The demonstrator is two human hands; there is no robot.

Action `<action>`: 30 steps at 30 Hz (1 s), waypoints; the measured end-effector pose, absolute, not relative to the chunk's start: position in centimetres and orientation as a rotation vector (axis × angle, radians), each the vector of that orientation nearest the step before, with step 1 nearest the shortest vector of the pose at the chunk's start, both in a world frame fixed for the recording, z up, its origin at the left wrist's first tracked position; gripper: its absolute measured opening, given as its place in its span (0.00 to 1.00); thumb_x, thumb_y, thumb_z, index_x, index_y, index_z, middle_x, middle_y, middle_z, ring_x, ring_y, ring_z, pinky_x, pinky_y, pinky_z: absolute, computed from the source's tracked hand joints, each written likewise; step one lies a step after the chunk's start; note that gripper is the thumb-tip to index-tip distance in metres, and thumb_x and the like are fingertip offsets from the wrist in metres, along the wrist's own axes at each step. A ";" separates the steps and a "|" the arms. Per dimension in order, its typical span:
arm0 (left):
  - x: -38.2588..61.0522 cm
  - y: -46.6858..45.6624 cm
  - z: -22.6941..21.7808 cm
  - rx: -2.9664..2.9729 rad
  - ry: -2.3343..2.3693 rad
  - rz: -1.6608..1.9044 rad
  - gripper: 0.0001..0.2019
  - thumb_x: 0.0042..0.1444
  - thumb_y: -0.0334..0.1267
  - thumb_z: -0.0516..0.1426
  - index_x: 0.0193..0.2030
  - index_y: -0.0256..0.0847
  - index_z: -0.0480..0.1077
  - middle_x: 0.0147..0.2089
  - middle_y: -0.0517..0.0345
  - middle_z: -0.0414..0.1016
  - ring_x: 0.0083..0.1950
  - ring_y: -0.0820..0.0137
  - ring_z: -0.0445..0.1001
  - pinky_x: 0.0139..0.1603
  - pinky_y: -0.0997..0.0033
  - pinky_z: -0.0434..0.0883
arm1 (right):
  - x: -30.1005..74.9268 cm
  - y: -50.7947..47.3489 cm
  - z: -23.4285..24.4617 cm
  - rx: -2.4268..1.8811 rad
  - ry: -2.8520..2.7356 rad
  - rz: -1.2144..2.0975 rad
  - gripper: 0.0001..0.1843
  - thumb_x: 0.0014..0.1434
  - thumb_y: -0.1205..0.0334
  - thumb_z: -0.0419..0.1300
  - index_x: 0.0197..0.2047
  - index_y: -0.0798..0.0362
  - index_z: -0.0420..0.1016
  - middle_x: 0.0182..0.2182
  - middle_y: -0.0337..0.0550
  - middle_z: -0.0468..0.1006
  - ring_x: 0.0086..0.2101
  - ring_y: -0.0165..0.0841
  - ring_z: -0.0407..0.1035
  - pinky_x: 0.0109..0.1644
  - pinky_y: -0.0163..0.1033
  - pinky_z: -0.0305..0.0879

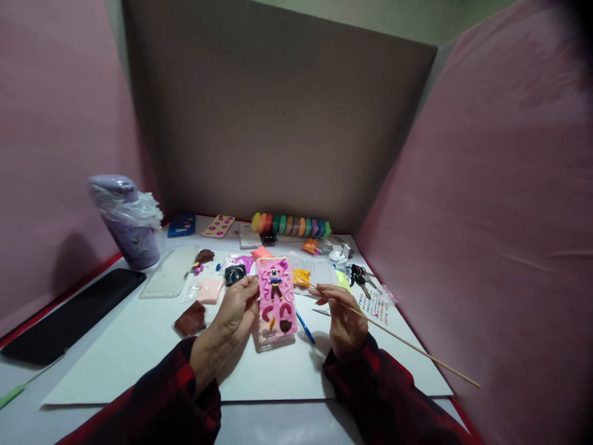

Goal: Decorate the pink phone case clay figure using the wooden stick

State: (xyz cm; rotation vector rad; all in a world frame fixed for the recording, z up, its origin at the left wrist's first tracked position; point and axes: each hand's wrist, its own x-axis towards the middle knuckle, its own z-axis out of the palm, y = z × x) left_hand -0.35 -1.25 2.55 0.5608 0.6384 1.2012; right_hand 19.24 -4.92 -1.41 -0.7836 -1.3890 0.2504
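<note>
I have the left fingers (250, 287) pinched on the pink case (275, 296) by its left edge, tipped up above the board (259, 383). My right fingers (325, 291) are closed around the stick (407, 340) near its tip, which points at the case; I can't tell whether they touch. The case blocks my sight of what's behind it. Just right of it lies a pen (305, 327). 3 packets, black (235, 274), peach (209, 291) and brown (189, 319), crowd the left side. An orange packet (302, 277) sits past the stick tip, keys (357, 275) and stickers (375, 309) farther right. A bottle (132, 228) stands on the counter (278, 426), far left.
</note>
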 end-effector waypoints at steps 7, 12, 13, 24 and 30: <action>-0.7 -0.3 2.4 0.560 0.734 1.317 0.03 0.52 0.31 0.60 0.34 0.39 0.70 0.32 0.60 0.73 0.37 0.68 0.73 0.41 0.69 0.71 | 19.6 -5.3 -1.6 -0.937 -1.477 0.246 0.12 0.65 0.59 0.52 0.37 0.52 0.75 0.26 0.43 0.76 0.22 0.32 0.70 0.23 0.37 0.63; -0.6 -0.4 2.4 0.572 0.734 1.316 0.05 0.53 0.35 0.60 0.36 0.37 0.70 0.34 0.58 0.73 0.36 0.68 0.73 0.39 0.66 0.72 | 19.3 -5.6 -1.6 -1.036 -1.492 0.203 0.14 0.64 0.57 0.52 0.32 0.51 0.74 0.18 0.38 0.73 0.17 0.30 0.66 0.23 0.36 0.61; -0.6 -0.5 2.5 0.572 0.735 1.314 0.05 0.50 0.32 0.62 0.33 0.38 0.69 0.31 0.59 0.72 0.36 0.67 0.73 0.40 0.67 0.71 | 19.3 -5.5 -1.6 -1.051 -1.497 0.196 0.13 0.64 0.57 0.53 0.31 0.51 0.74 0.17 0.37 0.72 0.17 0.30 0.66 0.23 0.36 0.60; -0.5 -1.1 3.1 0.582 0.728 1.224 0.10 0.42 0.28 0.63 0.26 0.42 0.64 0.29 0.57 0.73 0.41 0.62 0.75 0.41 0.65 0.72 | 19.6 -5.1 -1.5 -1.136 -1.447 0.170 0.16 0.66 0.56 0.49 0.28 0.51 0.68 0.20 0.38 0.71 0.19 0.29 0.66 0.24 0.35 0.62; -0.7 -1.8 3.6 0.592 0.689 1.185 0.08 0.42 0.27 0.62 0.26 0.40 0.66 0.27 0.58 0.73 0.37 0.64 0.75 0.38 0.68 0.72 | 19.9 -4.6 -1.8 -1.217 -1.386 0.188 0.15 0.66 0.55 0.51 0.28 0.51 0.67 0.20 0.36 0.70 0.19 0.28 0.63 0.25 0.33 0.61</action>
